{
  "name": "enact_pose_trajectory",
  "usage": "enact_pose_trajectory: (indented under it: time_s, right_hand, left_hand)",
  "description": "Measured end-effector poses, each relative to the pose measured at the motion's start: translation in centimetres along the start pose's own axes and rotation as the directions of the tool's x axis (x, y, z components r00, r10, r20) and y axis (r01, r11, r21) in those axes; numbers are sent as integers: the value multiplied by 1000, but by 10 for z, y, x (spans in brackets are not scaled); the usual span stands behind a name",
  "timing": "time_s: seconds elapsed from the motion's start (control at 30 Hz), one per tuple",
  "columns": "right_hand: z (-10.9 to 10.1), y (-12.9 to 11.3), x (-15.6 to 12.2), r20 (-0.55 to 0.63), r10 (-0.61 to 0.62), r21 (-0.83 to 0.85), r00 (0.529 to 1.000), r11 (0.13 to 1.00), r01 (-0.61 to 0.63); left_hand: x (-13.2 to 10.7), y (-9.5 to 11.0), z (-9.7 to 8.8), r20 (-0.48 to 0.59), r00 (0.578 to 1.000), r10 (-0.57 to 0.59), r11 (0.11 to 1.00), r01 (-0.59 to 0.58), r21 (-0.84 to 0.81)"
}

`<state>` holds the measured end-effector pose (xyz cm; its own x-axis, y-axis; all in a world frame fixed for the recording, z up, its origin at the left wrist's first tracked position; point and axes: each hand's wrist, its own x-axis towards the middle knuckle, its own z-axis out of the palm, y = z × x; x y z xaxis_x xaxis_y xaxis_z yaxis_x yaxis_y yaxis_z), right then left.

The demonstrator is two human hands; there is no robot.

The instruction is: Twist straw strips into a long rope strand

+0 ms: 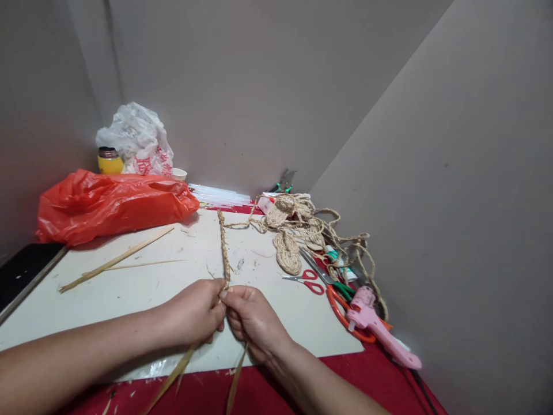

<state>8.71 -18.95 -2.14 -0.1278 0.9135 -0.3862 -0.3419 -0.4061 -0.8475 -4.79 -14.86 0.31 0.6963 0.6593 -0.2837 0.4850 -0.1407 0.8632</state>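
Braided cord (pixel 223 248) is gripped at its near end by the closed fingertips of the left hand (pixel 192 311) and the right hand (pixel 254 317), which are set close together; its length is extended away from the fingers over a white board (pixel 142 297). Unbraided strips (pixel 179 369) are seen on the near side of the fingers, below both hands. Loose straw (pixel 125 253) is laid left of the fingers. To their right, red-handled scissors (pixel 310 282), a coiled woven piece (pixel 287 252) and, farther off, a pink glue gun (pixel 375 323) are noted.
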Motion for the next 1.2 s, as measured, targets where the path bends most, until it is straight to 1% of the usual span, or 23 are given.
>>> enact_pose_trajectory:
  time_s: [0.07, 0.1, 0.17, 0.2, 0.23, 0.27, 0.3, 0.33, 0.37, 0.43, 0.47, 0.5, 0.53, 0.6, 0.67, 0.77, 0.87, 0.93, 1.0, 1.07, 1.1, 1.13, 1.2]
  right_hand:
    - [-1, 0, 0, -12, 16, 27, 1000, 1000, -15]
    - [-2, -1, 0, -7, 29, 43, 1000, 999, -28]
    - [-3, -3, 0, 34, 47, 67, 998, 997, -49]
    - [-4, -3, 0, 56, 52, 73, 997, 996, -56]
    - [-5, -4, 0, 74, 56, 77, 996, 995, -62]
    - [-5, -5, 0, 87, 60, 79, 994, 995, -67]
    - [-6, -6, 0, 92, 62, 79, 994, 994, -70]
    - [-6, -7, 0, 94, 64, 76, 994, 995, -71]
    - [-7, -8, 0, 98, 64, 72, 993, 995, -71]
    - [-8, -10, 0, 122, 66, 61, 990, 995, -74]
    - [-9, -12, 0, 141, 70, 51, 988, 996, -78]
    - [-11, -14, 0, 161, 77, 36, 984, 996, -84]
    - [-12, -16, 0, 182, 89, 17, 979, 995, -94]
    - [-16, -20, 0, 211, 116, -35, 971, 993, -111]
    - [-20, -24, 1, 230, 136, -111, 964, 987, -113]
    - [-24, -27, 3, 240, 110, -261, 964, 964, -45]
    - [-25, -28, 3, 229, 18, -434, 973, 897, 85]
    - [-24, -28, 3, 224, -69, -549, 972, 816, 185]
    - [-24, -27, 1, 233, -131, -646, 964, 720, 254]
    - [-24, -26, 0, 246, -158, -706, 956, 647, 289]
    - [-25, -27, -1, 250, -168, -726, 953, 619, 300]
    - [-27, -28, -2, 246, -178, -748, 953, 591, 303]
    - [-29, -32, -3, 221, -198, -792, 955, 535, 294]
  left_hand:
    - [-1, 3, -4, -40, 996, 81, 995, -79, 63]
    - [-1, 4, -8, -26, 995, 91, 993, -89, 78]
    - [2, 5, -18, 20, 999, 40, 995, -41, 87]
    - [5, 4, -23, 9, 1000, 15, 996, -16, 88]
    - [8, 3, -27, -37, 999, 13, 996, -10, 85]
    - [11, 1, -30, -107, 994, 35, 997, -27, 69]
    - [15, -1, -30, -164, 984, 67, 998, -63, 31]
    - [17, -3, -29, -185, 979, 86, 995, -95, -38]
    - [20, -5, -27, -159, 984, 77, 985, -99, -139]
    - [23, -8, -20, -13, 1000, 6, 940, -10, -341]
    - [24, -10, -17, 46, 999, -20, 920, 36, -390]
    - [24, -11, -15, 68, 997, -27, 915, 52, -400]
    - [24, -12, -14, 60, 998, -15, 924, 37, -380]
    - [24, -13, -15, 24, 999, 47, 952, -37, -305]
    - [24, -12, -18, 16, 996, 84, 965, -77, -252]
    - [23, -10, -22, 37, 997, 71, 981, -64, -181]
    - [23, -10, -21, 61, 998, 35, 988, -26, -149]
    - [23, -11, -20, 79, 997, 4, 984, 10, -176]
    - [23, -12, -19, 134, 989, -64, 964, 96, -247]
    - [22, -12, -19, 198, 973, -120, 923, 182, -338]
    - [22, -11, -18, 211, 969, -128, 904, 202, -377]
    - [22, -10, -18, 202, 971, -124, 893, 198, -404]
    - [22, -9, -17, 140, 985, -96, 903, 146, -405]
